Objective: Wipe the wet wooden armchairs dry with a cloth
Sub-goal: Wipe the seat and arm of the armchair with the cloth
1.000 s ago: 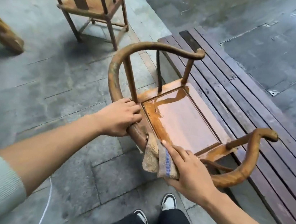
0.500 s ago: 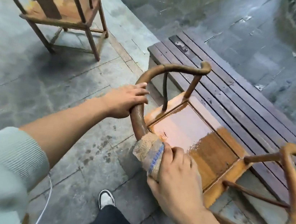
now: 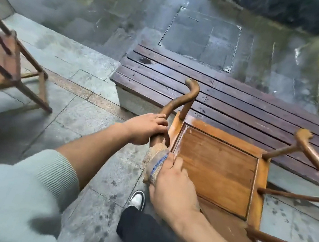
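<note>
Gripping the armchair point(image 3: 215, 168) by its curved rail, your left hand point(image 3: 145, 129) clamps just above your right hand point(image 3: 172, 185), which holds the cloth point(image 3: 154, 161) wrapped around that rail beside the seat.

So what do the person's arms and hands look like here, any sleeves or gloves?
Both hands are bare, with no gloves, rings or watch showing. The left hand comes out of a pale grey-green ribbed knit sleeve pushed up towards the elbow, leaving the forearm bare. The right hand also has a bare forearm; no sleeve of it shows in view.
</note>
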Tool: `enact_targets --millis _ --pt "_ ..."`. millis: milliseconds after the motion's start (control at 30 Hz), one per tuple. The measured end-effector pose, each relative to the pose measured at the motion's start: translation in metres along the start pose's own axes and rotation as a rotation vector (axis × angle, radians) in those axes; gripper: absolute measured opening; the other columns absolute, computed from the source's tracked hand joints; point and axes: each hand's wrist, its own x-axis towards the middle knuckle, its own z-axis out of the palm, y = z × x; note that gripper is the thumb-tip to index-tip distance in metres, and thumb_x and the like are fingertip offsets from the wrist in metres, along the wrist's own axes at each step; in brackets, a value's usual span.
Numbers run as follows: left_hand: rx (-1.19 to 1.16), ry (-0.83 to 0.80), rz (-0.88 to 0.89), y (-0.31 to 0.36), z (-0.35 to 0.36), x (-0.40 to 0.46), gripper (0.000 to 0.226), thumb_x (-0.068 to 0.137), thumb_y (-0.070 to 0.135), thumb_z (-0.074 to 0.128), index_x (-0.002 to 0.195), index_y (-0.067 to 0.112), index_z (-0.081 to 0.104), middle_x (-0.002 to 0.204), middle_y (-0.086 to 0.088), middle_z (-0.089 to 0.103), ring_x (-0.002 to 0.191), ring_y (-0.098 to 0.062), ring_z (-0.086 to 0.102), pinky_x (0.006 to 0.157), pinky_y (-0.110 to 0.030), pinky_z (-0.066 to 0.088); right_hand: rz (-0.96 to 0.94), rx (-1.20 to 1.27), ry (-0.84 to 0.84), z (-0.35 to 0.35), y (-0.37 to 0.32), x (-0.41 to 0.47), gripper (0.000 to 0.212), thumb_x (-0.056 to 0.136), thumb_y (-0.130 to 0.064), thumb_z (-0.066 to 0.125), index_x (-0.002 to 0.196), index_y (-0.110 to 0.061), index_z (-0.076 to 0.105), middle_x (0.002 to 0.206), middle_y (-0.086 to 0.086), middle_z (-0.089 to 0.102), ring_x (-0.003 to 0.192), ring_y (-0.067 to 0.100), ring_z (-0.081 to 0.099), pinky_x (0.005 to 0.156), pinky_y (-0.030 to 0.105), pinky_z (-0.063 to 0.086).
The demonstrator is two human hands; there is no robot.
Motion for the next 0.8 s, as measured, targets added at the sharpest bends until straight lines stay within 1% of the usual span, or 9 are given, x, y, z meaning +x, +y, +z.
enact_targets --millis 100,167,233,334,434,534,600,700,800 --pt "0.013 -0.111 0.036 -0.034 0.001 0.026 0.041 0.087 0.017 0.058 0.128 0.019 0.057 0.147 -0.004 0.045 0.146 -0.026 0.023 0.113 -0.044 0.029 0.087 0.025 0.013 0.002 -0.020 0.049 0.099 0.085 -0.040 0.065 0.155 0.000 0.008 0.142 0.018 0.033 0.121 0.034 0.050 0.098 0.044 0.046" --pt "0.052 -0.211 0.072 -0.052 0.003 0.039 0.051 0.088 0.019 0.057 0.138 0.022 0.048 0.156 -0.001 0.033 0.151 -0.023 0.010 0.118 -0.043 0.022 0.185 0.139 -0.012 -0.001 -0.031 0.082 0.102 0.085 -0.041 0.066 0.155 -0.001 0.004 0.142 0.018 0.031 0.124 0.035 0.048 0.097 0.043 0.046" --pt "0.088 -0.275 0.109 -0.069 0.004 0.054 0.061 0.086 0.017 0.058 0.144 0.025 0.040 0.159 0.003 0.026 0.152 -0.020 0.004 0.119 -0.042 0.019 0.289 0.244 -0.029 -0.005 -0.040 0.111 0.101 0.086 -0.042 0.068 0.154 -0.003 0.004 0.142 0.017 0.031 0.123 0.036 0.050 0.095 0.041 0.047" --pt "0.096 -0.296 0.235 -0.101 -0.001 0.088 0.058 0.090 0.016 0.052 0.145 0.029 0.038 0.159 0.005 0.028 0.151 -0.018 0.006 0.118 -0.044 0.019 0.438 0.297 -0.030 -0.007 -0.046 0.149 0.098 0.086 -0.043 0.068 0.153 -0.005 0.008 0.142 0.018 0.034 0.120 0.036 0.056 0.093 0.041 0.048" --pt "0.157 -0.317 0.370 -0.132 -0.001 0.130 0.053 0.092 0.016 0.046 0.143 0.030 0.041 0.156 0.006 0.031 0.151 -0.017 0.009 0.119 -0.047 0.013 0.566 0.323 -0.017 -0.010 -0.052 0.183 0.095 0.088 -0.045 0.066 0.154 -0.006 0.009 0.140 0.015 0.036 0.119 0.033 0.057 0.091 0.039 0.049" --pt "0.182 -0.375 0.512 -0.160 -0.002 0.182 0.055 0.090 0.017 0.053 0.142 0.033 0.043 0.156 0.006 0.029 0.150 -0.017 0.007 0.119 -0.056 0.011 0.692 0.326 0.004 -0.013 -0.054 0.225 0.094 0.089 -0.046 0.065 0.154 -0.006 0.010 0.136 0.012 0.038 0.116 0.030 0.057 0.089 0.038 0.049" --pt "0.242 -0.419 0.583 -0.173 0.005 0.213 0.062 0.087 0.021 0.061 0.144 0.033 0.040 0.157 0.005 0.026 0.150 -0.018 0.006 0.118 -0.058 0.011 0.784 0.328 0.013 -0.012 -0.056 0.248 0.091 0.090 -0.044 0.064 0.154 -0.006 0.011 0.134 0.011 0.038 0.114 0.027 0.057 0.087 0.037 0.050" --pt "0.263 -0.388 0.607 -0.198 0.024 0.262 0.076 0.082 0.026 0.067 0.148 0.035 0.030 0.161 0.007 0.016 0.151 -0.020 0.004 0.118 -0.057 0.016 0.878 0.258 0.067 -0.007 -0.050 0.290 0.080 0.093 -0.031 0.055 0.154 -0.003 0.012 0.130 0.010 0.042 0.108 0.024 0.058 0.083 0.036 0.053" --pt "0.220 -0.335 0.591 -0.208 0.034 0.293 0.069 0.080 0.024 0.063 0.142 0.034 0.035 0.157 0.001 0.023 0.149 -0.024 0.009 0.114 -0.056 0.022 0.934 0.315 0.073 -0.007 -0.032 0.328 0.077 0.096 -0.025 0.049 0.155 -0.001 0.007 0.132 0.011 0.040 0.111 0.024 0.057 0.085 0.034 0.052"
